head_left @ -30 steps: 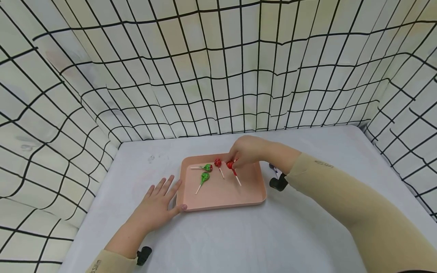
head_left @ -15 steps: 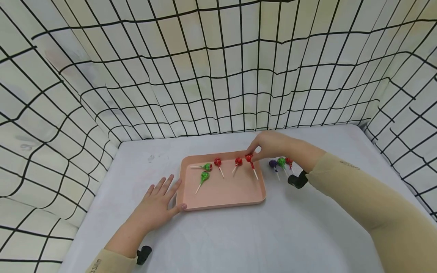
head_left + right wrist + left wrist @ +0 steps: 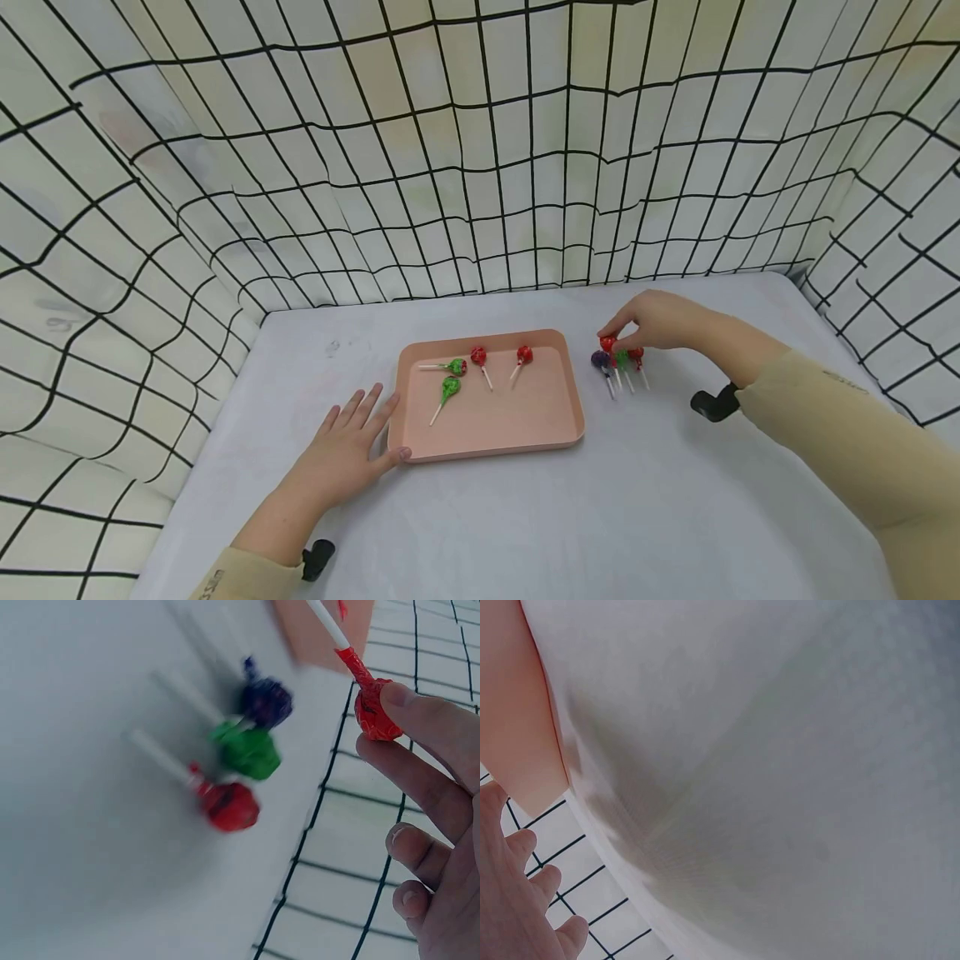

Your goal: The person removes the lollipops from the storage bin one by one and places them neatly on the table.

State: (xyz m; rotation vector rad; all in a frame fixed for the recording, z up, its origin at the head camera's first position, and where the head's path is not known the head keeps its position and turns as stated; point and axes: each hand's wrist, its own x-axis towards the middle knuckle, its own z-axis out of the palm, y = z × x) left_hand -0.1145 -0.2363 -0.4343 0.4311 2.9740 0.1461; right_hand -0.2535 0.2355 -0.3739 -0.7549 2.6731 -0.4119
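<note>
Between thumb and index finger, my right hand [image 3: 663, 323] pinches a red lollipop [image 3: 375, 712] by its wrapped head, its white stick hanging free. Below and beside it, on the white cloth, lie a purple lollipop [image 3: 266, 703], a green lollipop [image 3: 249, 751] and another red lollipop [image 3: 230, 807], side by side. My left hand [image 3: 345, 454] lies with fingers spread, its thumb touching the near left corner of the pink tray [image 3: 495, 437]. In the tray are a green lollipop [image 3: 456, 367], a second green lollipop [image 3: 450, 388], a red lollipop [image 3: 478, 357] and another red one [image 3: 524, 355].
A white cloth [image 3: 525, 525] covers the table. Walls of white fabric with a black grid [image 3: 525, 167] rise at the back and on both sides. A black wrist device [image 3: 715, 403] sits under the right wrist, another [image 3: 318, 560] at the left one.
My right hand has carried the red lollipop rightward out of the tray to the group of lollipops on the cloth. The left hand and the tray have stayed in place.
</note>
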